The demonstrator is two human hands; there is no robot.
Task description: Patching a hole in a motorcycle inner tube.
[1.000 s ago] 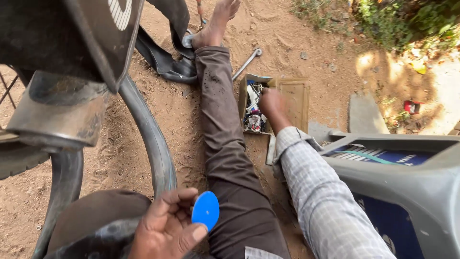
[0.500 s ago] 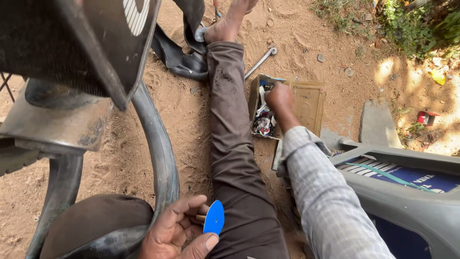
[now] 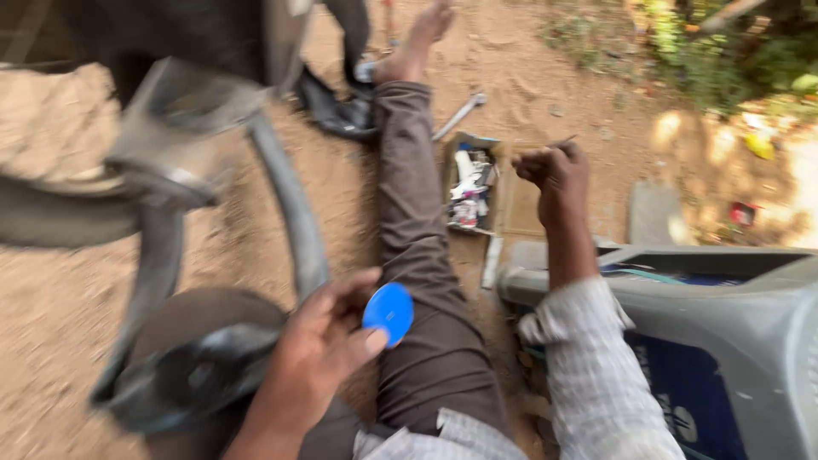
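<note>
My left hand [image 3: 319, 362] pinches a small round blue cap [image 3: 388, 313] between thumb and fingers, just above my thigh in brown trousers [image 3: 417, 255]. My right hand [image 3: 552, 173] is raised in a closed fist to the right of an open tool box [image 3: 471, 189]. A thin dark piece pokes out of the top of the fist; what it is stays too blurred to tell. The box lies on the sandy ground beside my outstretched leg and holds several small tools and parts.
A black rubber tube [image 3: 290, 204] curves down to a dark round part [image 3: 183, 375] at the lower left. A wrench [image 3: 458, 115] lies on the sand beyond the box. A grey and blue vehicle panel [image 3: 707, 341] fills the lower right. Black pieces [image 3: 341, 111] lie near my bare foot.
My right hand has come up out of the tool box and closed into a fist to its right. My left hand has kept hold of the blue cap. The view has shifted and blurred.
</note>
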